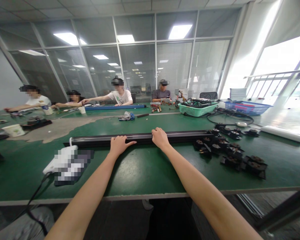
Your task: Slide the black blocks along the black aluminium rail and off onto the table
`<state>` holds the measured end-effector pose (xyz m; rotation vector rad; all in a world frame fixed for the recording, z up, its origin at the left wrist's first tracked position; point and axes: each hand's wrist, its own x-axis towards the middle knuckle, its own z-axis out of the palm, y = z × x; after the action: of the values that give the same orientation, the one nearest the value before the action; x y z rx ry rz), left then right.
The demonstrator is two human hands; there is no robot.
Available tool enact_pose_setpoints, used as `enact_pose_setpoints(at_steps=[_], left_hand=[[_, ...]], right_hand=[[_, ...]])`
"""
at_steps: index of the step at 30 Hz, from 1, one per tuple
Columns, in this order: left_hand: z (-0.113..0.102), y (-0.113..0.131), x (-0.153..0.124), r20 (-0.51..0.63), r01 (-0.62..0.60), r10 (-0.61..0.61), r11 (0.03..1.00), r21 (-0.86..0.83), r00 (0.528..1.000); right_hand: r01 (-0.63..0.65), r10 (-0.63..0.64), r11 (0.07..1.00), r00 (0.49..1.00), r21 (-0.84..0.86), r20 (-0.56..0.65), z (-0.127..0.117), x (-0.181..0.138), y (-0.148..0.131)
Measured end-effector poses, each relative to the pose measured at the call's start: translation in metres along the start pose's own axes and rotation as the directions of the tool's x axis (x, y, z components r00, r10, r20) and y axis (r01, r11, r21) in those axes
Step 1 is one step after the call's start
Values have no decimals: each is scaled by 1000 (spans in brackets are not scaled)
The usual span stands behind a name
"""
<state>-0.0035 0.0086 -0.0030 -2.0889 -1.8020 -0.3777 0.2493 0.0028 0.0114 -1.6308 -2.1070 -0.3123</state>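
A long black rail (185,135) lies across the green table (144,173) in front of me. My left hand (119,145) rests on its near edge, fingers curled over it with the thumb stretched along the rail. A little to the right, my right hand (160,137) grips the same rail with its fingers wrapped over the top. Both arms reach straight out from the table's near edge.
Several small black parts (230,151) are scattered to the right of the rail. A white device with a cable (62,160) lies at the left. Farther off stand a green basket (197,109), a blue basket (247,107) and a blue rail (114,107). Several people sit along the far side.
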Motion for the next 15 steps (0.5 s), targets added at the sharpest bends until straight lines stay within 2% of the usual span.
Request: enact_pose_setpoints(at_steps=[15], left_hand=[[0, -1, 0, 17, 6, -6, 1000, -4, 1000]], right_hand=[[-18, 19, 998, 1000, 56, -7, 0, 0, 5]])
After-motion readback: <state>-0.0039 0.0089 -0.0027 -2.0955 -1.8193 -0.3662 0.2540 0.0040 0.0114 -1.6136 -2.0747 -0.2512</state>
